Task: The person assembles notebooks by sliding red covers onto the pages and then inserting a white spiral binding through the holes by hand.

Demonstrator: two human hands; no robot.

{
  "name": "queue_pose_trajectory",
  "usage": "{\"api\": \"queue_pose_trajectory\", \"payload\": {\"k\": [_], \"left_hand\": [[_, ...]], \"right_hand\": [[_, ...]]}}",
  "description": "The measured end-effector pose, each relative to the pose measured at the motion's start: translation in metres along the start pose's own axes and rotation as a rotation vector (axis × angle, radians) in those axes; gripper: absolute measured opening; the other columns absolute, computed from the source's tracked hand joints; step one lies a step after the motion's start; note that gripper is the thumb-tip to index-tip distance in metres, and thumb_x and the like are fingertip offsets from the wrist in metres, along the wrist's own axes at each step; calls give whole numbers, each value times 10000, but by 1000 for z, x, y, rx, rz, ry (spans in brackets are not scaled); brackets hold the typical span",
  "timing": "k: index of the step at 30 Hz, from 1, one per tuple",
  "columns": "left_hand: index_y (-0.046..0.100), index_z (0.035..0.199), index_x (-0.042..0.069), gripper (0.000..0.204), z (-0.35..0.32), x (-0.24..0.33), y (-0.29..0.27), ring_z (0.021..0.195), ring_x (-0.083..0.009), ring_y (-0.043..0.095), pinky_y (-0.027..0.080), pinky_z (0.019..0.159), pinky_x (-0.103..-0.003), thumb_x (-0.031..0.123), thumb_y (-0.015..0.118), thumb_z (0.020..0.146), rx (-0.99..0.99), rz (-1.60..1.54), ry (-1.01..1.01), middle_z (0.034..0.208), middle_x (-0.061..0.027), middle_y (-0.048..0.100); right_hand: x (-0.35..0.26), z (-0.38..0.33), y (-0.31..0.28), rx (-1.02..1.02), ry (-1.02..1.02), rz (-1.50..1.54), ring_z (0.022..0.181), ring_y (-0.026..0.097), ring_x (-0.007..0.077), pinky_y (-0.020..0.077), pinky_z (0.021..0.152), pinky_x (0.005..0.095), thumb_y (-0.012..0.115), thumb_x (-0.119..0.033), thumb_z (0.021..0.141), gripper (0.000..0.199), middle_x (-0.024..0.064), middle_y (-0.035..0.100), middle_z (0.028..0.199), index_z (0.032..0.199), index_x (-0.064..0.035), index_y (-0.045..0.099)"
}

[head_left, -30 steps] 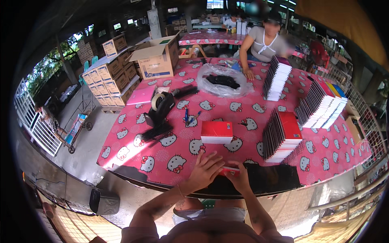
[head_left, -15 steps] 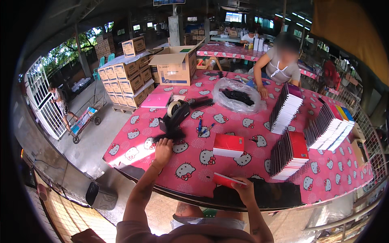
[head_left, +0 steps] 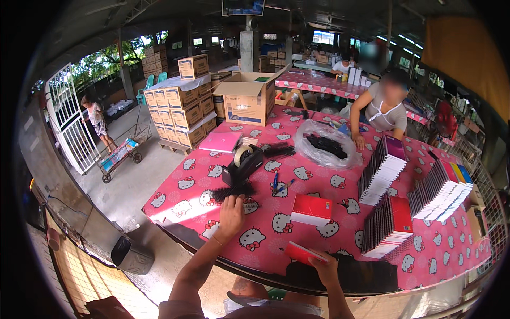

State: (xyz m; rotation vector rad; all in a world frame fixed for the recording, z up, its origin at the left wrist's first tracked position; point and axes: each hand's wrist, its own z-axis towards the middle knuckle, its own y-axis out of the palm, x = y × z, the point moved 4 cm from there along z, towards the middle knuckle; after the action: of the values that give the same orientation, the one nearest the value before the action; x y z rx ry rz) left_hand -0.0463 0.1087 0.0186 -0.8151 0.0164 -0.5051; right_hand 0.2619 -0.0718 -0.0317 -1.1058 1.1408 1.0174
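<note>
My right hand (head_left: 326, 267) grips a thin red-covered notebook (head_left: 300, 253) by its right end, over the near edge of the table. My left hand (head_left: 231, 217) is at a small pile of black binding coils (head_left: 227, 192), its fingers closed on what looks like one dark coil (head_left: 251, 206) sticking out to the right. Beyond the right hand, a short stack of red notebooks (head_left: 311, 209) lies flat on the pink patterned tablecloth. Behind the pile stands a black tape dispenser (head_left: 241, 166) with a roll of tape.
Tall stacks of coil-bound notebooks (head_left: 390, 226) stand at the right. A clear plastic bag of black coils (head_left: 326, 144) lies mid-table, near blue-handled pliers (head_left: 275, 183). Across the table leans a co-worker (head_left: 383, 109). An open carton (head_left: 245, 103) stands at the far left corner.
My view has shifted, so the whole scene sits lower and further right. At the pile, a coil now shows beside my left fingers. The right hand still holds the notebook.
</note>
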Motion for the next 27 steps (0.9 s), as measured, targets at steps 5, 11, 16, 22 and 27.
{"api": "queue_pose_trajectory", "payload": {"k": [5,11,16,22,27], "left_hand": [[567,1210,-7,301,-66,69,5,1089,-345,609,491,855,-381,231,529,1028,-583,-833,-465,1112,-201,638],[468,1416,20,424,-91,130,-10,965,-227,647,495,870,-336,150,537,1019,-379,-1104,-251,1052,-127,636],[608,1255,66,325,-52,112,-45,789,-306,626,505,694,-398,147,637,942,-207,-637,62,930,-127,623],[695,1145,105,265,-71,105,-32,732,-279,608,492,642,-399,198,706,897,-163,-695,112,792,-93,596],[728,1105,106,247,-62,112,-43,715,-264,607,490,629,-390,204,726,879,-106,-631,171,752,-86,591]], "right_hand": [[-2,9,19,-47,-48,36,944,641,100,508,852,258,737,-92,895,288,63,732,1020,1165,4,709],[2,7,13,13,6,101,929,641,119,510,847,272,761,-69,850,315,73,720,1029,1145,24,706],[-13,3,10,-7,-80,-70,923,641,119,505,851,263,743,-71,877,300,74,719,1018,1160,17,697],[7,2,6,17,-71,-24,949,645,137,498,878,275,741,-93,875,302,83,715,1041,1152,19,694],[2,-2,1,29,-143,-42,966,645,144,497,883,290,738,-108,877,301,89,715,1042,1148,13,692]]}}
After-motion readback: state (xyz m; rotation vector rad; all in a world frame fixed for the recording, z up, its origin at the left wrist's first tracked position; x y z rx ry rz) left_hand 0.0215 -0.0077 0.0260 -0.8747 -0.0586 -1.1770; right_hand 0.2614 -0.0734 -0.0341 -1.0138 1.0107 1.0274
